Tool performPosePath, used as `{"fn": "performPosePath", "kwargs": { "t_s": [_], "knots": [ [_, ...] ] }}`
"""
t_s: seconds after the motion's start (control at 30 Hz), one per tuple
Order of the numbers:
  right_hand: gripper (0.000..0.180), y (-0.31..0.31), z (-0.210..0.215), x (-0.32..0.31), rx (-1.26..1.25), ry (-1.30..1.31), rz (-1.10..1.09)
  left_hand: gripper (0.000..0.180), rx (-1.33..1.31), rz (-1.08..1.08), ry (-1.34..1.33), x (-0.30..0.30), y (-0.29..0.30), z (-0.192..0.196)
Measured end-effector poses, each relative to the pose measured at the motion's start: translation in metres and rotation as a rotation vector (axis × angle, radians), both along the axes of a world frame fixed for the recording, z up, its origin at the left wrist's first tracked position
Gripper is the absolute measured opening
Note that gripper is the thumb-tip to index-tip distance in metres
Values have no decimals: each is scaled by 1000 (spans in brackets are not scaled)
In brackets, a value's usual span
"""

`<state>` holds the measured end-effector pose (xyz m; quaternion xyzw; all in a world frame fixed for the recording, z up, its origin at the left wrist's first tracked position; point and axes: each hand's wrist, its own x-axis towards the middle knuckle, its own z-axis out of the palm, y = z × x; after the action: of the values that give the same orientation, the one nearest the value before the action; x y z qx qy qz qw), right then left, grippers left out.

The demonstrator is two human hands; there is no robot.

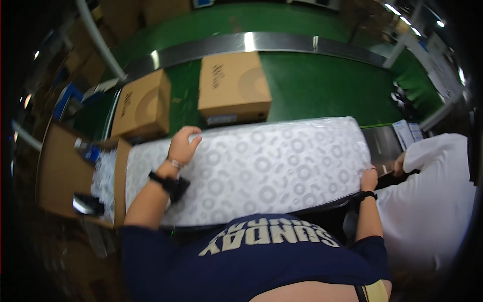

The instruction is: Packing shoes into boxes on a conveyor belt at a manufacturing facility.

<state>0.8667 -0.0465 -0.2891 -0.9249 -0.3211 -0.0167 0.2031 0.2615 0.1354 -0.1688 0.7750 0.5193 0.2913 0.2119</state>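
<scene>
A long white mattress [271,166], patterned with grey rings and dashes and wrapped in clear plastic, lies across in front of me. At its far edge, left of the middle, my left hand [183,145] rests with thumb and fingers apart, not closed on anything I can see. My right hand [370,179] has its fingers curled on the plastic at the mattress's right end; their tips are partly hidden. Dark bands are on both my wrists, with a small dark device on the left one.
Two closed brown cartons, one left [143,103] and one middle [234,85], stand on a green conveyor belt [322,85]. An open carton [121,176] with clear plastic and a bottle is at the left. At right, another person's hand [399,164] is beside white fabric [427,201].
</scene>
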Motion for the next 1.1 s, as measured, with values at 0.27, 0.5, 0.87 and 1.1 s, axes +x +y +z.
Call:
{"fn": "performPosePath", "kwargs": {
  "t_s": [0.27,0.5,0.87,1.1],
  "knots": [
    [27,-7,22,-12,7,-62,-90,18,100,-1198,-856,138,-138,210],
    [29,0,21,-21,71,-76,-58,12,130,-1807,-1369,222,-162,227],
    [51,-15,42,-26,-33,139,-14,11,-82,-1944,-1446,256,-180,221],
    [58,-66,15,-78,415,-118,-19,16,-207,-2041,-1444,241,-167,216]
  ]
}}
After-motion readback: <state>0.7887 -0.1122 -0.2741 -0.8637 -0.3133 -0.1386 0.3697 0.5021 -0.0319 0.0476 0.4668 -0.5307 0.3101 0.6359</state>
